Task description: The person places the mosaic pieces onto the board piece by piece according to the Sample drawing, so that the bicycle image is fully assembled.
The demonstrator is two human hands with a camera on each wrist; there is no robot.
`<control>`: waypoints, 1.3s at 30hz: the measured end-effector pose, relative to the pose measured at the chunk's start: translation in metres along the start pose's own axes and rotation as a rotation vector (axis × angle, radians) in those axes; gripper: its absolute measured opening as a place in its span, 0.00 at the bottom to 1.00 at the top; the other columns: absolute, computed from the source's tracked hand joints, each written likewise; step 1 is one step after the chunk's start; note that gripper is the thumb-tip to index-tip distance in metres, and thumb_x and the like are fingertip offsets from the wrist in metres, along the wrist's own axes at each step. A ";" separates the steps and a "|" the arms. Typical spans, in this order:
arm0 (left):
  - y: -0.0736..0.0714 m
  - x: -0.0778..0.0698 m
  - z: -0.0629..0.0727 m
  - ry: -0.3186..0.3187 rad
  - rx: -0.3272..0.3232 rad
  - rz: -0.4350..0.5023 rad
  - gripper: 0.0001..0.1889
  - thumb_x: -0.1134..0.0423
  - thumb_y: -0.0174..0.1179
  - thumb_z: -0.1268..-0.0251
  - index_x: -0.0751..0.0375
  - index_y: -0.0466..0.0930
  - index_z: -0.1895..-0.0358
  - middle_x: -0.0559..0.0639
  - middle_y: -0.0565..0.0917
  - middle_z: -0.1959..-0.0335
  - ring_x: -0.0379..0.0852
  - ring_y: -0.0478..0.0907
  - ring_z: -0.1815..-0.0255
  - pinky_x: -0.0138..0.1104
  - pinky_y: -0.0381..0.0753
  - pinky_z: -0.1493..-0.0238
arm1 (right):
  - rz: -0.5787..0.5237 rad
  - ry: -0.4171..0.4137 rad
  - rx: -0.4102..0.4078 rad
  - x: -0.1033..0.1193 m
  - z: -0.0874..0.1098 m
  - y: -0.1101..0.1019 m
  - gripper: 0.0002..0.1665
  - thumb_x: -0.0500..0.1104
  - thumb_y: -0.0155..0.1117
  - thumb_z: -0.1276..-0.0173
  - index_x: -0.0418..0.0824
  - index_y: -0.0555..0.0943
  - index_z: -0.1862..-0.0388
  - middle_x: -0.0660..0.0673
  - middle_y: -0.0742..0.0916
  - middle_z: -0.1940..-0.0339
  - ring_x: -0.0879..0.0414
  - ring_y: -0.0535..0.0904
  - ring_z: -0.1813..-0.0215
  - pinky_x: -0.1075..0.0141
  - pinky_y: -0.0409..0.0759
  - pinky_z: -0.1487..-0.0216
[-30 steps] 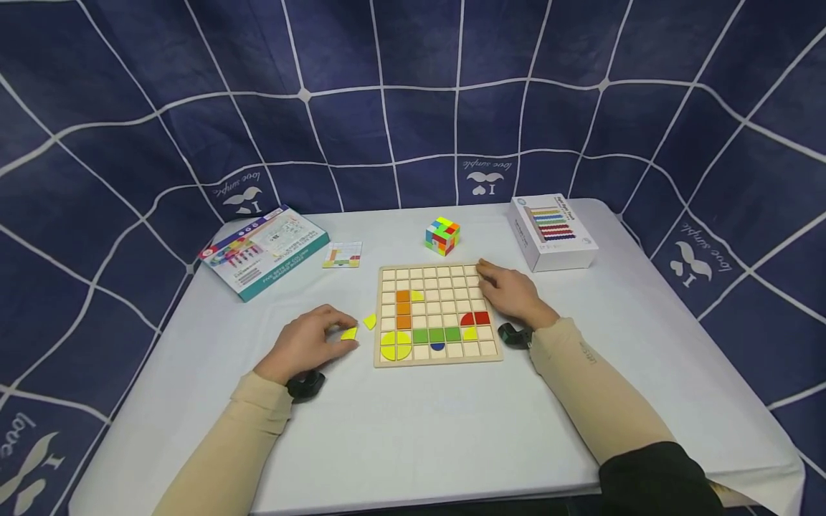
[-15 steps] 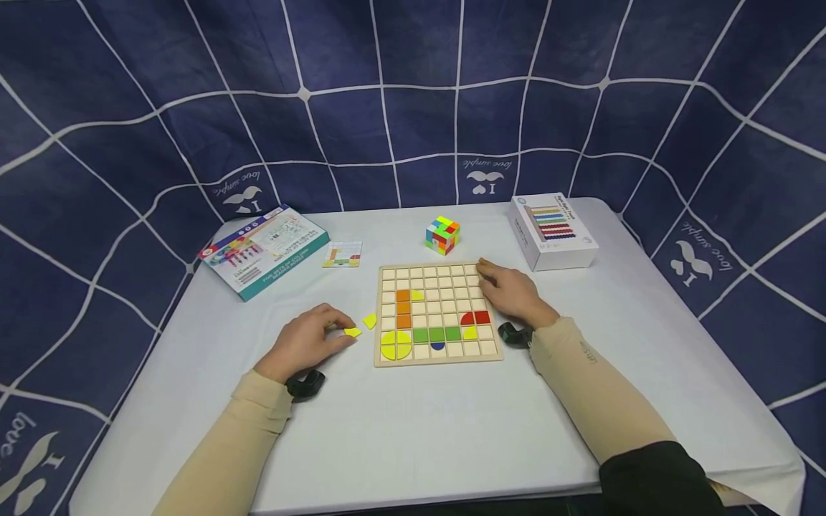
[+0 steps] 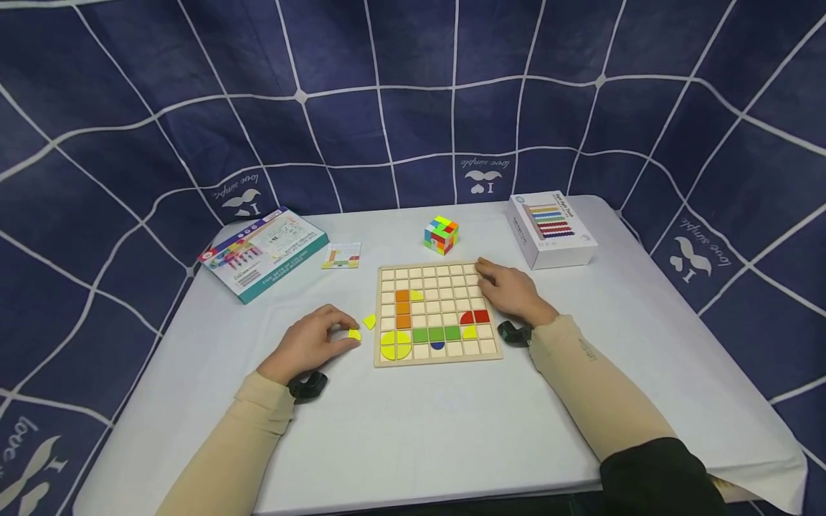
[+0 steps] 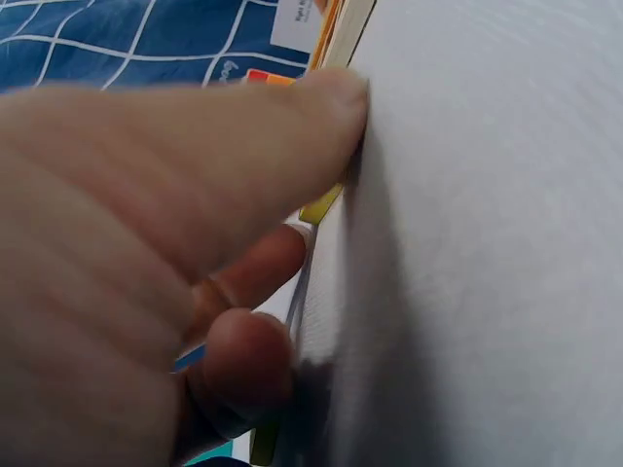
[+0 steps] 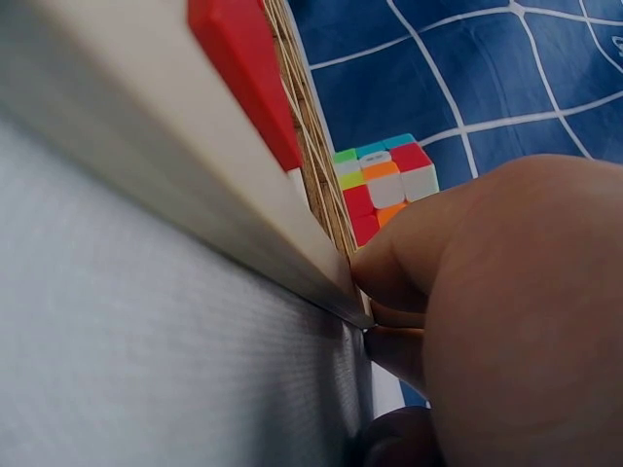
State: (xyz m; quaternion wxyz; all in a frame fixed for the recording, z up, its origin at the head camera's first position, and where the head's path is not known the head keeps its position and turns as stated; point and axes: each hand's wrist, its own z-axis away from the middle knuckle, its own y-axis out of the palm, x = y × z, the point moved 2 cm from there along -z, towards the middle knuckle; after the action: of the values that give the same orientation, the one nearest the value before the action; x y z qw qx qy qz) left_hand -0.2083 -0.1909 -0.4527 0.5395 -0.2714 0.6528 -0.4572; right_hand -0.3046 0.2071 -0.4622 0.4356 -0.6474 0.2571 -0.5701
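Observation:
My left hand is low over the cloth, left of a wooden grid board, and pinches a small flat yellow tile at its fingertips. In the left wrist view the thumb covers most of this yellow tile. Between that hand and the board lies a loose yellow tile. My right hand rests at the board's upper right corner. Its fingertips touch the wooden rim in the right wrist view. Orange tiles, green tiles, a red square and a yellow circle sit in the grid.
A picture card lies beyond the board's left side, beside a flat teal-edged box. A colourful puzzle cube stands behind the board. To the right is a white box. A white cloth covers the table.
The yellow tile in my left fingertips has turned and shifted slightly right. My right hand stays at the board's corner. The head view has shifted slightly.

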 end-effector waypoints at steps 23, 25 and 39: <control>0.003 -0.099 -0.019 0.435 -0.007 0.136 0.12 0.58 0.77 0.44 0.47 0.89 0.56 0.38 0.83 0.60 0.36 0.72 0.73 0.31 0.73 0.69 | -0.005 0.007 -0.016 -0.009 0.005 -0.004 0.33 0.53 0.49 0.20 0.43 0.66 0.20 0.46 0.68 0.19 0.40 0.63 0.19 0.42 0.62 0.23; 0.011 -0.123 -0.027 0.506 0.019 0.093 0.11 0.56 0.76 0.43 0.46 0.89 0.57 0.38 0.84 0.61 0.35 0.72 0.73 0.30 0.73 0.69 | -0.002 -0.001 -0.020 -0.009 0.005 -0.004 0.33 0.52 0.49 0.19 0.43 0.67 0.21 0.45 0.68 0.19 0.40 0.63 0.20 0.42 0.62 0.23; 0.053 -0.212 -0.074 0.432 0.120 -0.203 0.08 0.62 0.70 0.42 0.51 0.89 0.58 0.43 0.83 0.64 0.39 0.75 0.69 0.31 0.75 0.72 | 0.007 -0.031 -0.028 -0.003 -0.001 -0.002 0.32 0.52 0.51 0.20 0.44 0.69 0.22 0.47 0.70 0.20 0.40 0.66 0.21 0.42 0.66 0.26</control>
State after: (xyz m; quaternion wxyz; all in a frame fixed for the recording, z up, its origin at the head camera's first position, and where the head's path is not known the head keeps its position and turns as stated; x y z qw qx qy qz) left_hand -0.2143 0.0347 -0.4035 0.3537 -0.1990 0.6941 -0.5946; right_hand -0.3063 0.2100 -0.4621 0.4322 -0.6615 0.2604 -0.5547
